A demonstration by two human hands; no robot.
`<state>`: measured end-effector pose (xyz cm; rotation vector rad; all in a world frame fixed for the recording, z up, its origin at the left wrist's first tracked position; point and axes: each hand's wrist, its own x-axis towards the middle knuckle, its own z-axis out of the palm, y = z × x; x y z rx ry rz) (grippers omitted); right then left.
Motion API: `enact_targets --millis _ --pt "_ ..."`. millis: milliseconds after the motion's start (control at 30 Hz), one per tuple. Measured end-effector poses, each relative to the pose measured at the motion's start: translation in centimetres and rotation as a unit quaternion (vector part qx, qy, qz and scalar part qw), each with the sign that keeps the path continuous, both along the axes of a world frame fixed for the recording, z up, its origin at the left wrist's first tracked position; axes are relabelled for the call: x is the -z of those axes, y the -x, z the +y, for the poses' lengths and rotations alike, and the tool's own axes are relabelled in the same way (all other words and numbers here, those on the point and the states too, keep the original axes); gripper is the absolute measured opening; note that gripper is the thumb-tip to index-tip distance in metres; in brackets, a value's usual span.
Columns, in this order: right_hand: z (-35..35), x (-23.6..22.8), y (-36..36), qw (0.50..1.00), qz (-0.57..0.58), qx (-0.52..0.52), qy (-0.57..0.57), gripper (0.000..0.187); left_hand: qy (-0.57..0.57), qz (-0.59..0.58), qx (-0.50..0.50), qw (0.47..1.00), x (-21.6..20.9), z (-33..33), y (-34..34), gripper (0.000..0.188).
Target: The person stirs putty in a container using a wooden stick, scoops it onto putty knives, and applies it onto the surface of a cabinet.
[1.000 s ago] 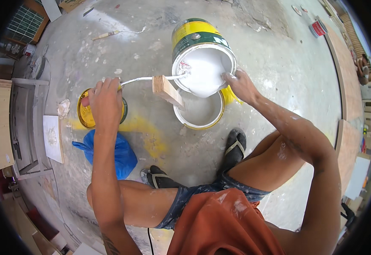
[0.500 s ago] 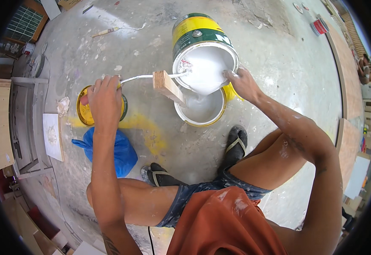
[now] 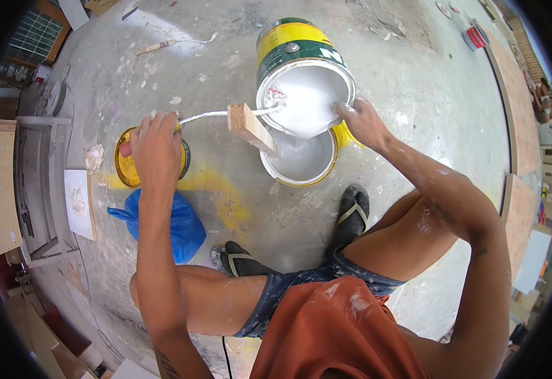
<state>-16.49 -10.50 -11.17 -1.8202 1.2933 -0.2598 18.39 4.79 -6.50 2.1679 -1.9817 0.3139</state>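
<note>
A large green and yellow paint can (image 3: 298, 41) is tilted toward me, white paint (image 3: 311, 95) running over its lip into a second can (image 3: 298, 167) beneath. My right hand (image 3: 361, 123) grips the tilted can's rim on the right. In my left hand (image 3: 156, 148) is the red and yellow handle of what looks like a paint roller frame. Its white-coated wire rod (image 3: 206, 115) reaches into the tilted can; the tip is hidden. A wooden stick (image 3: 247, 129) leans out of the lower can, under the rod. Below my left hand lies a round yellow lid (image 3: 124, 167).
A knotted blue plastic bag (image 3: 175, 227) sits by my left leg. On the left is a white board (image 3: 79, 202) with dried smears. Another yellow-handled wire tool (image 3: 159, 47) lies farther off. A small red and white can (image 3: 475, 38) stands far right, near wooden boards (image 3: 503, 95).
Almost nothing differs. Both hands keep their grips, the can stays tilted, and paint at its lip still goes into the lower can.
</note>
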Motion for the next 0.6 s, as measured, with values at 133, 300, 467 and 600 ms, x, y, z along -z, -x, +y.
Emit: enact_targets --millis 133,300,467,600 --pt "-0.12 0.30 0.06 1.000 0.002 0.003 -0.007 0.054 -0.010 -0.004 -0.008 1.000 0.01 -0.06 0.11 0.026" --pt "0.10 0.05 -0.25 1.000 -0.017 0.017 -0.012 0.054 -0.011 -0.008 -0.010 1.000 0.07 -0.11 0.01 0.025" --pt "-0.26 0.55 0.03 1.000 -0.002 0.002 -0.009 0.055 -0.001 -0.029 -0.009 1.000 0.03 -0.10 0.01 0.025" --pt "-0.18 0.56 0.06 1.000 0.001 -0.001 -0.008 0.056 0.003 -0.023 -0.002 1.000 0.15 -0.10 0.03 0.026"
